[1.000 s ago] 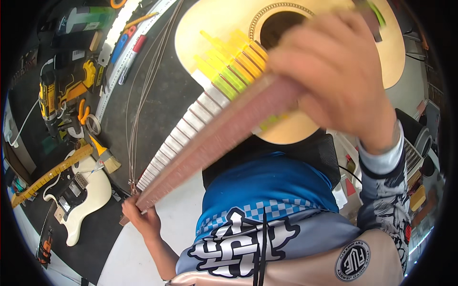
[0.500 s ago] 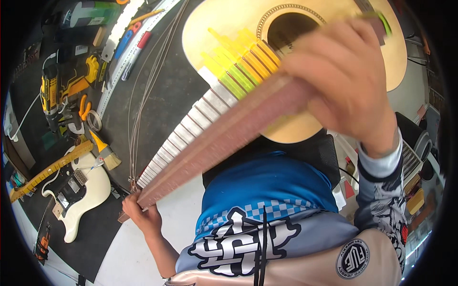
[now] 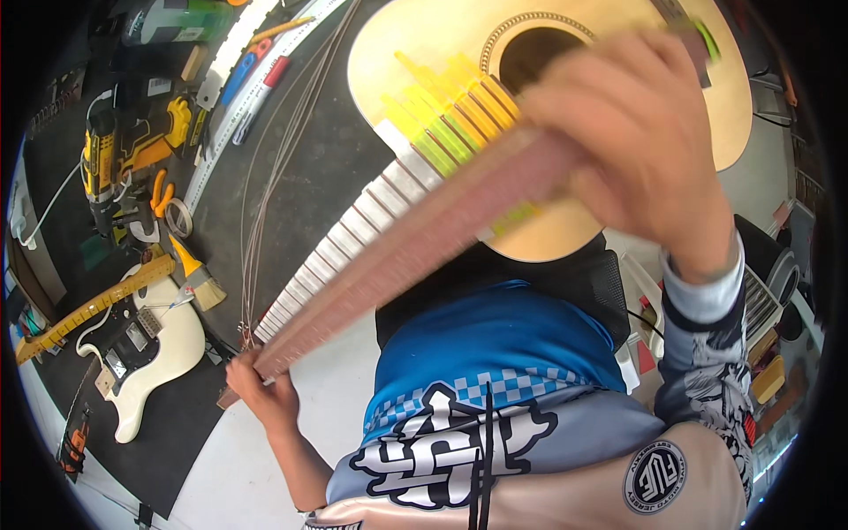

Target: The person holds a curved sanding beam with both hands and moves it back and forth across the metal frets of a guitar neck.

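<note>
An acoustic guitar (image 3: 415, 53) with a pale top lies across the bench, its neck running toward the lower left. White tape strips (image 3: 353, 225) cover the fretboard between the frets, with yellow and green strips (image 3: 450, 132) nearer the body. Along the neck lies a long reddish-brown wooden bar (image 3: 424, 230), partly hiding the fretboard. My right hand (image 3: 636, 150), blurred by motion, is wrapped over the bar's upper end near the soundhole. At the lower end, my left hand (image 3: 265, 393) is closed around the bar near the headstock, its fingertips partly hidden.
Loose strings (image 3: 278, 168) trail over the dark bench. To the left are a yellow drill (image 3: 103, 159), a long metal ruler (image 3: 221, 141), a marker (image 3: 261, 102), a brush (image 3: 203, 287), a tape roll (image 3: 178, 217) and a white electric guitar (image 3: 163, 362).
The guitar and bench things sit slightly farther right in the view. My hands and the bar keep nearly the same place in the picture, the right hand blurred in both frames.
</note>
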A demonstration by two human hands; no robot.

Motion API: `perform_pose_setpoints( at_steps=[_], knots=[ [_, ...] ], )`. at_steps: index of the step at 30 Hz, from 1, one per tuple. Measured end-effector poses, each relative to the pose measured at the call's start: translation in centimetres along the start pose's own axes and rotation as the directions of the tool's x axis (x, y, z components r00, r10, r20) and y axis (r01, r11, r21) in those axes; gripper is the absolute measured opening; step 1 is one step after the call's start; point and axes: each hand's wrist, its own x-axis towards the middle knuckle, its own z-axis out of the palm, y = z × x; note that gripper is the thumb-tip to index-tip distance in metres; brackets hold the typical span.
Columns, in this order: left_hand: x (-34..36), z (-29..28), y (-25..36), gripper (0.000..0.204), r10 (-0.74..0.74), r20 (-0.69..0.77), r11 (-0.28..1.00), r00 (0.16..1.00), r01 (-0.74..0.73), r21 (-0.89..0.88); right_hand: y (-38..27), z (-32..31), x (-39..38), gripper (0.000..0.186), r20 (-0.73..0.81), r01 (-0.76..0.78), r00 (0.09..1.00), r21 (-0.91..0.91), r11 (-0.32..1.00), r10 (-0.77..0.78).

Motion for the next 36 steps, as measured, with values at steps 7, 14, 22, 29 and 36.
perform_pose_setpoints(
  at_steps=[7,14,22,29,36],
  knots=[
    [2.2,0.2,-1.5,0.04,-0.043,0.047,0.997,0.998,0.046,-0.06,2.8,2.8,2.7,0.032,-0.089,0.141,0.987,0.043,0.989,-0.136],
    [-0.7,0.6,-0.4,0.042,0.062,-0.012,0.998,0.998,-0.062,0.014,0.0,0.0,-1.2,0.04,-0.024,-0.006,1.0,-0.015,1.0,0.006],
    [1.6,0.2,-1.1,0.041,-0.057,0.023,0.998,0.998,0.057,-0.02,3.0,3.1,2.2,0.034,-0.163,0.191,0.97,0.04,0.981,-0.182],
    [-1.1,0.5,-0.1,0.043,0.03,-0.019,0.999,0.999,-0.03,0.023,0.4,0.3,-1.1,0.045,-0.048,0.027,0.998,-0.014,1.0,-0.028],
    [2.8,0.5,-1.3,0.041,-0.094,0.053,0.985,0.994,0.1,-0.143,3.2,2.8,3.6,0.033,-0.056,0.145,0.988,0.005,0.989,-0.144]
  ],
)
